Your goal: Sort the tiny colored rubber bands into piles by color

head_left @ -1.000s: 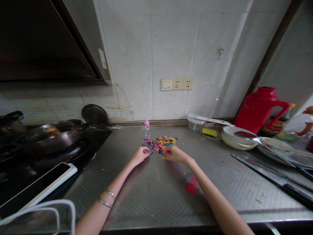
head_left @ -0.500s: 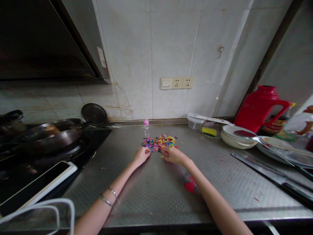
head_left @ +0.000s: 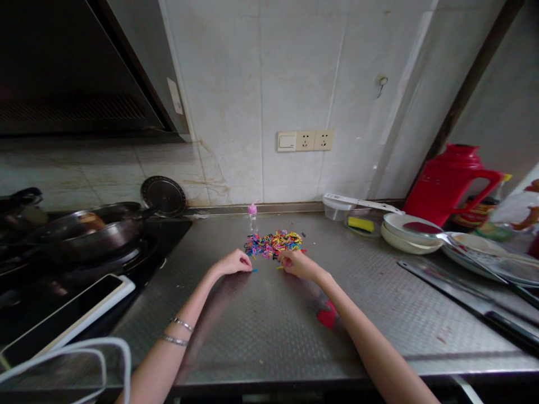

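Note:
A pile of small multicoloured bands (head_left: 273,244) lies on the metal counter (head_left: 269,331). My left hand (head_left: 234,262) is just left of and in front of the pile, fingers pinched at a small blue piece (head_left: 255,270) by the fingertips. At the pile's front right edge, my right hand (head_left: 295,264) has its fingers pressed together; a yellow piece (head_left: 280,267) shows beside the fingertips. Whatever the right fingers grip is too small to make out. Behind the pile stands a small clear bottle with a pink top (head_left: 252,217).
Left are a pan (head_left: 84,238) on the stove and a phone-like device (head_left: 67,320) with white cable. Right are a sponge (head_left: 361,225), stacked bowls (head_left: 410,238), a red thermos (head_left: 446,182) and a knife (head_left: 446,292). Something red (head_left: 326,315) lies by my right forearm.
My left hand has moved left and slightly nearer, off the pile's edge, and a blue piece now shows at its fingertips. My right hand has hardly moved.

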Demonstrator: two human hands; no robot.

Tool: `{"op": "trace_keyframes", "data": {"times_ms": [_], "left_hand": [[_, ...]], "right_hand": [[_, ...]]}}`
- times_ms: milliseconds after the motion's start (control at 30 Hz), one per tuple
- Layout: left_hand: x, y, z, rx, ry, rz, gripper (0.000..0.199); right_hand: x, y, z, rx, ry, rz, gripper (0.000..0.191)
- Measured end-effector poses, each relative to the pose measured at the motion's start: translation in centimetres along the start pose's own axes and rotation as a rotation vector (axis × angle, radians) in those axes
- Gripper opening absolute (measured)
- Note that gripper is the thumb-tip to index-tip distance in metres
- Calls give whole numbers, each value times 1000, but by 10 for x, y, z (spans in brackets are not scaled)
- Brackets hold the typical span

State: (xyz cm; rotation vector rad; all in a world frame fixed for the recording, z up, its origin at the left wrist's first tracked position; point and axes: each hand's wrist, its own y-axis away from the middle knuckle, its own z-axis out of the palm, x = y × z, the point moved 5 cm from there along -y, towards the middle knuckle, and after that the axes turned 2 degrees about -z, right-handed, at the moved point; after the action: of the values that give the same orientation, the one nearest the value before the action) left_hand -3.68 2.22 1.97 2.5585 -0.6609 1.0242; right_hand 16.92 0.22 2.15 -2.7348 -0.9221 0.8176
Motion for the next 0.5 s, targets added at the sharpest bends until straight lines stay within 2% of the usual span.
{"op": "trace_keyframes", "data": {"times_ms": [167, 333, 500], "left_hand": [[-2, 0, 0, 0, -5, -10, 24], [-4, 0, 0, -11, -6, -19, 23], [-7, -1, 1, -26, 10, -18, 23]], "right_hand": [[-3, -2, 3, 35, -44, 8, 35], [-20, -3, 3, 22, -125, -67, 37], [-31, -1, 9, 11, -136, -70, 37]]}}
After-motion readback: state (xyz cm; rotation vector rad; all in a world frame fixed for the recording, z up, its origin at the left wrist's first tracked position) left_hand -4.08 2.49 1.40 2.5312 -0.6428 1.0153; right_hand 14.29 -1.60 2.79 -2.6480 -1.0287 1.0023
